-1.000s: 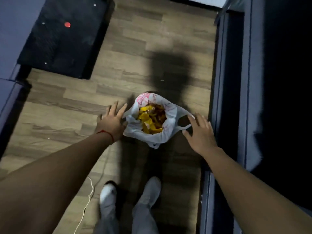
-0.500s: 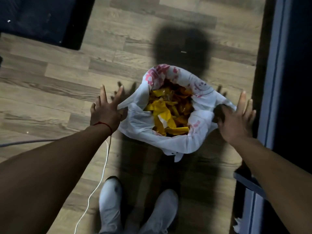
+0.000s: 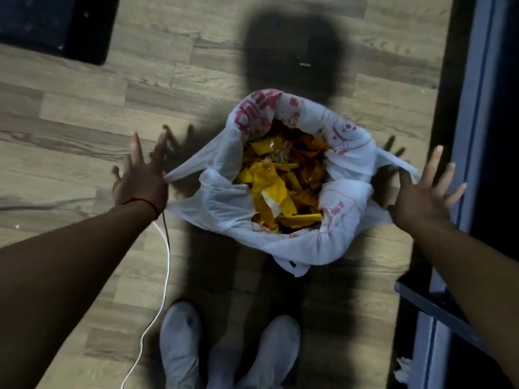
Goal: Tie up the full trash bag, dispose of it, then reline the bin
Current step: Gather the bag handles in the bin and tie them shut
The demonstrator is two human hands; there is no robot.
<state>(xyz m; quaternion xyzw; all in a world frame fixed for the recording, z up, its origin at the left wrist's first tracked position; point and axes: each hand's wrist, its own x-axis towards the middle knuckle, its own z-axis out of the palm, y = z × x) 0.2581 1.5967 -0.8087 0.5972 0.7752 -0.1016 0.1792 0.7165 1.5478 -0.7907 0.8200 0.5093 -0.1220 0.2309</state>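
Observation:
A white trash bag (image 3: 303,248) with red print stands open on the wooden floor, stuffed with yellow and orange scraps (image 3: 275,189). It lines a bin, of which only a brown bit of rim (image 3: 391,189) shows at the right. My left hand (image 3: 140,183) is at the bag's left handle (image 3: 191,169). The handle runs taut into the thumb side of that hand while the fingers are spread. My right hand (image 3: 421,197) is at the right handle (image 3: 396,161), fingers spread, thumb against the strip. Whether it grips the strip is hidden.
A white cable (image 3: 166,248) trails over the floor by my left wrist. My two white shoes (image 3: 179,343) stand just below the bag. A dark mat (image 3: 50,23) lies at the top left. A grey frame (image 3: 471,108) and a dark ledge (image 3: 427,301) line the right side.
The view has closed in on the bag. The left handle is now drawn out taut to my left hand. My right hand has slid outward, uncovering the right handle.

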